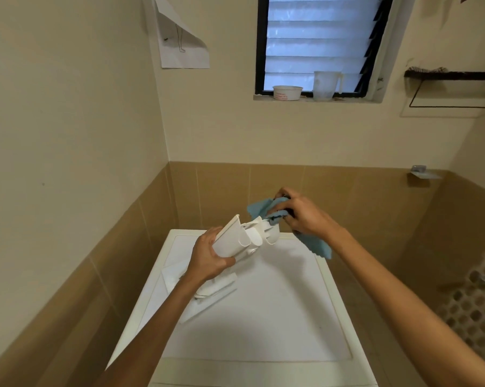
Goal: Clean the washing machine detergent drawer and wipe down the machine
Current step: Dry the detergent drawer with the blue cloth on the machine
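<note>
Two hands above the white washing machine point(263, 317), left hand point(208, 259) gripping the white detergent drawer point(244, 238), right hand point(302, 215) clutching a blue cloth point(261, 208) against the drawer's far end

The flat top of your washing machine point(263, 317) is open across its middle, right and near edge, with room to pass. Loose white plastic parts point(208, 297) lie on its left rear. Walls stand close on its left and behind it. Above its rear, your left hand point(208, 261) holds the detergent drawer point(235, 238) and your right hand point(305, 216) holds a blue cloth point(259, 208), crowding that space.
</note>
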